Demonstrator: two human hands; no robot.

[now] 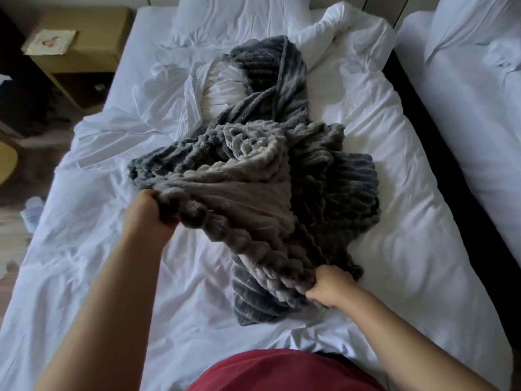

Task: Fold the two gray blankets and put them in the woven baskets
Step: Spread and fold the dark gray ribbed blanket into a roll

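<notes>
Left hand: the left hand (149,213) is closed in a fist round the bunched edge of the lighter gray blanket (239,193), fingers buried in the pile, arm stretched well forward.
Right hand: the right hand (329,286) clutches the same edge further along, fingers curled into the fabric; it sits nearer the person's body than the left.
Lighter gray blanket: its knobbly edge runs taut from one hand to the other, and the rest fans out beyond and between them, lifted a little off the bedding.
Darker gray blanket: the ribbed darker gray blanket (344,179) lies crumpled under and beyond the lighter one, mostly past the right hand, with a long tail reaching far ahead of both hands. Part of it also pokes out just inside the right hand. Where the two are tangled, I cannot tell exactly which fold belongs to which.
Bed: the bed (112,249), in rumpled white bedding, lies under both hands and both blankets.
Pillow: a white pillow (239,18) sits far ahead of the hands.
Nightstand: a wooden nightstand (84,52) stands well out beyond the left hand.
Second bed: a second bed (465,108) in white lies out past the right hand.
Clothing: a red top (282,371) shows between the forearms, close in.
</notes>
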